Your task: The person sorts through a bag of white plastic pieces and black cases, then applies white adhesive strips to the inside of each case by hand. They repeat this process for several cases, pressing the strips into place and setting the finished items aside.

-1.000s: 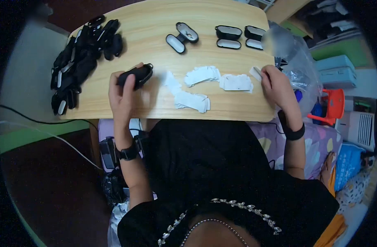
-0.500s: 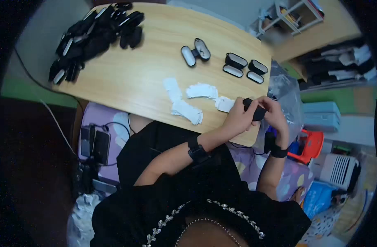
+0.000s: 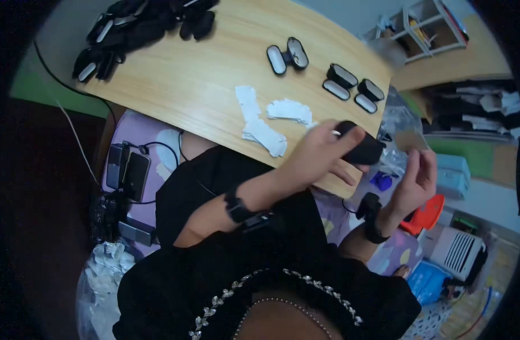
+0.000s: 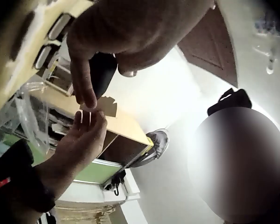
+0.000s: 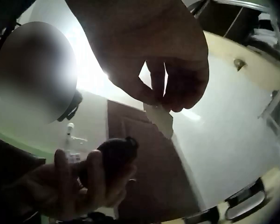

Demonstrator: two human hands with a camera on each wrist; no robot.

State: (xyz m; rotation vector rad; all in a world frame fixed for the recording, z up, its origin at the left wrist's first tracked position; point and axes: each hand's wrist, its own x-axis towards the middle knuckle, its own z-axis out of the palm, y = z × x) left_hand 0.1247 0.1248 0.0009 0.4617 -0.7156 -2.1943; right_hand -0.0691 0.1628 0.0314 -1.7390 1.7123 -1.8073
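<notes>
My left hand (image 3: 316, 152) grips a rounded black earbud case (image 3: 366, 148) over the table's right front corner. To the right of it, my right hand (image 3: 416, 187) pinches a thin tan piece of paper (image 3: 410, 140), held apart from the case. In the right wrist view the paper (image 5: 159, 120) hangs from the fingertips, with the case (image 5: 116, 156) lower left. Nearest to the left hand lie fanned piles of white paper pieces (image 3: 264, 136). Behind them stand similar black cases with white insides, lids open, one farther left (image 3: 287, 56) and two at the right (image 3: 340, 84).
A heap of black cases (image 3: 141, 31) covers the far left of the wooden table (image 3: 197, 68). Clear plastic (image 3: 399, 116) hangs beyond the table's right edge, near a red stool (image 3: 427, 215). A bag of white scraps (image 3: 110, 272) sits on the floor at the lower left.
My left hand carried the case from the table's left side to the right, where both hands met at it. Since then the right hand has drawn away rightward, pinching the tan paper.
</notes>
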